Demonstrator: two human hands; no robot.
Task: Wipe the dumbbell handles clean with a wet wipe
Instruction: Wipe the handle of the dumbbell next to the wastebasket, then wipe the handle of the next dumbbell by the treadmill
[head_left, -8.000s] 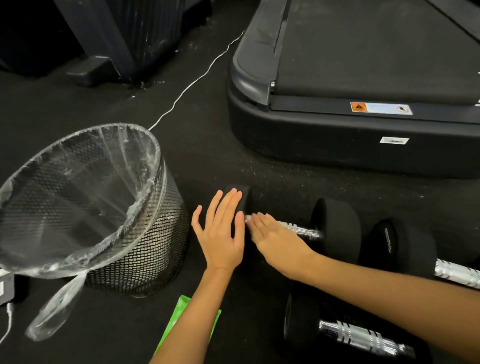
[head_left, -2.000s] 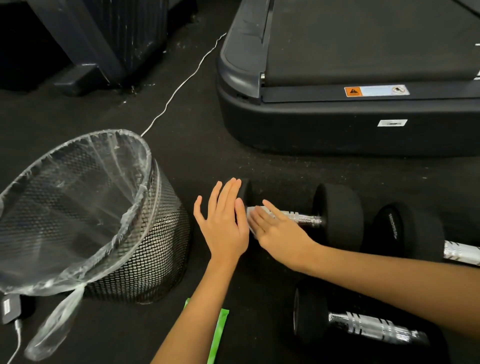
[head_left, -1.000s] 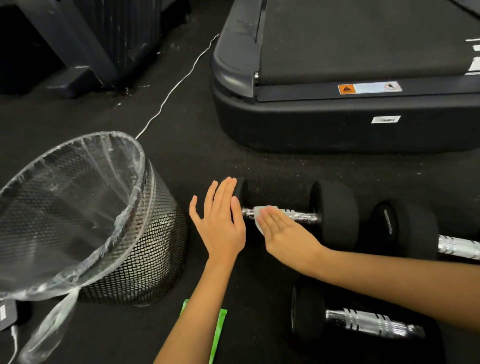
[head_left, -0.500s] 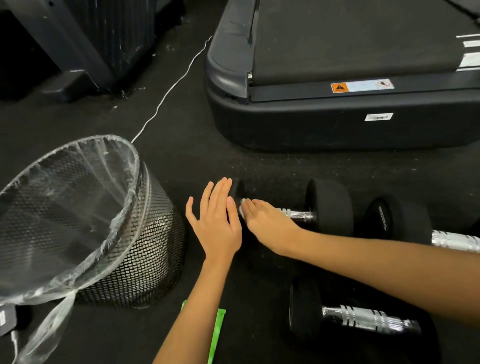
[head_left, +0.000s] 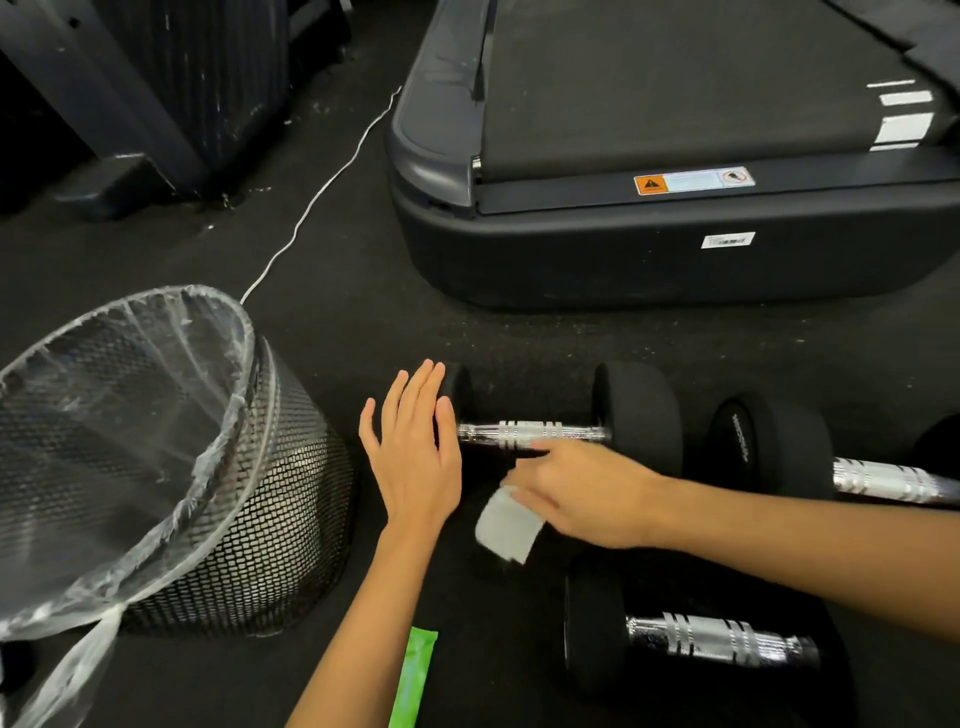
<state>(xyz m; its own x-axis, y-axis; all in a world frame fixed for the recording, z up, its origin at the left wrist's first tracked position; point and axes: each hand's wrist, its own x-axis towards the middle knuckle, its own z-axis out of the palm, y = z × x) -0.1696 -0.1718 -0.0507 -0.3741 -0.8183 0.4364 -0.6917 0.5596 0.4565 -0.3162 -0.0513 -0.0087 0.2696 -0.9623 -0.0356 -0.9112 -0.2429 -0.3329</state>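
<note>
Dumbbell handles are what you are working on, and three dumbbells lie on the dark floor from the centre out toward 4 o'clock. Starting at 9 o'clock, a black mesh bin (head_left: 249, 525) lined with a clear bag (head_left: 119, 415) stands tilted, and a white cable (head_left: 317, 195) runs from its rim up toward 12 o'clock. Just right of the bin your left hand (head_left: 413, 457) is flat and open, fingers together, pressed against the left head of the middle dumbbell (head_left: 641, 415). Below your forearm, at 6 o'clock, lies a green wipe packet (head_left: 413, 680). The chrome handle (head_left: 530, 434) of that dumbbell is fully bare. Your right hand (head_left: 576, 493) sits just below it, pinching a folded white wet wipe (head_left: 506, 525) that hangs clear of the metal. A second dumbbell (head_left: 711, 642) lies at 5 o'clock, under your right forearm. A third (head_left: 769, 447) lies at 3 o'clock, partly cut by the frame. A treadmill base (head_left: 649, 249) fills the area from 12 to 2 o'clock.
</note>
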